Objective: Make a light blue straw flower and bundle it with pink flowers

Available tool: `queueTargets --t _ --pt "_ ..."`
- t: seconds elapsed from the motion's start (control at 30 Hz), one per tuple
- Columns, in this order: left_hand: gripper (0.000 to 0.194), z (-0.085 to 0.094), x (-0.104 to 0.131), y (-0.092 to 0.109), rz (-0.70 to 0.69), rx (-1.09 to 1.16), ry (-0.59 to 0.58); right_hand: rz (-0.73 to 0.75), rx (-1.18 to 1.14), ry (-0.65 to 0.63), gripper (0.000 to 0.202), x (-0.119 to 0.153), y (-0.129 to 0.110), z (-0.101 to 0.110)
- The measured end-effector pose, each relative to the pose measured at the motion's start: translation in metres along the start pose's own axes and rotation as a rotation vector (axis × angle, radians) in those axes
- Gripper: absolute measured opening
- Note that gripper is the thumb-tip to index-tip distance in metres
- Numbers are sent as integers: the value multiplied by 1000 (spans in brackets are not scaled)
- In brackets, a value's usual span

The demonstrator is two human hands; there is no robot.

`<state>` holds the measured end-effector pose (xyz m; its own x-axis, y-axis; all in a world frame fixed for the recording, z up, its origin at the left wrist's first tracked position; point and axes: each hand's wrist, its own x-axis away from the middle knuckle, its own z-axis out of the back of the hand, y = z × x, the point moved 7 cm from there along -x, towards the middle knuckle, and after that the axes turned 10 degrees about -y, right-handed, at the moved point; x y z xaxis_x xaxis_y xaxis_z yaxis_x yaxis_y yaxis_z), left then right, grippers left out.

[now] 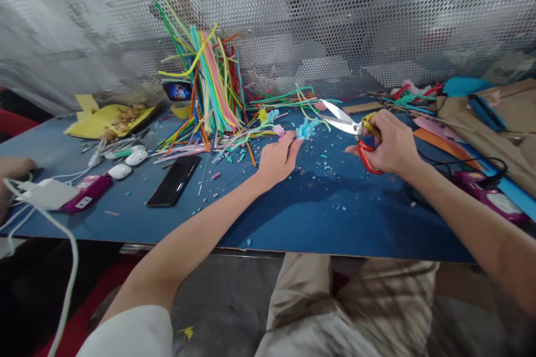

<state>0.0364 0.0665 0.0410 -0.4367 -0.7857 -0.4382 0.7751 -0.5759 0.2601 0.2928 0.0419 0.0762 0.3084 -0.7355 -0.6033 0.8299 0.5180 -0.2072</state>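
Note:
Between the fingers of my left hand (pixel 278 159) is a fluffy light-blue pipe-cleaner flower (pixel 307 129), its tufts pointing right. My right hand (pixel 393 139) grips scissors (pixel 341 121) with a red and a yellow handle. The blades stand apart and point up and left, a little to the right of the blue tufts. A pink tuft (pixel 279 131) and a yellow tuft (pixel 262 115) show just behind my left fingers. Small blue and pink clippings (pixel 326 166) are scattered on the blue tabletop (pixel 293 215) below both hands.
A tall bunch of coloured pipe cleaners (pixel 215 83) stands at the back. On the left are a black phone (pixel 173 181), a white charger (pixel 52 194) with cables and a yellow packet (pixel 104 120). Brown paper (pixel 502 122) lies at the right, with a perforated metal screen (pixel 335 22) behind.

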Motion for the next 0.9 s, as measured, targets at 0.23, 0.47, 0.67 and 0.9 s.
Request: queueTargets --t 0.23,0.47,0.67,0.9 --pt "43 5 7 12 -69 20 30 66 109 80 53 10 -7 4" --pt "42 9 14 27 -142 63 39 193 183 128 59 17 -7 11" --pt "41 7 15 29 -149 55 25 149 184 82 57 22 -3 4" --pt "37 4 14 30 -167 52 26 97 69 60 56 22 -2 -2"
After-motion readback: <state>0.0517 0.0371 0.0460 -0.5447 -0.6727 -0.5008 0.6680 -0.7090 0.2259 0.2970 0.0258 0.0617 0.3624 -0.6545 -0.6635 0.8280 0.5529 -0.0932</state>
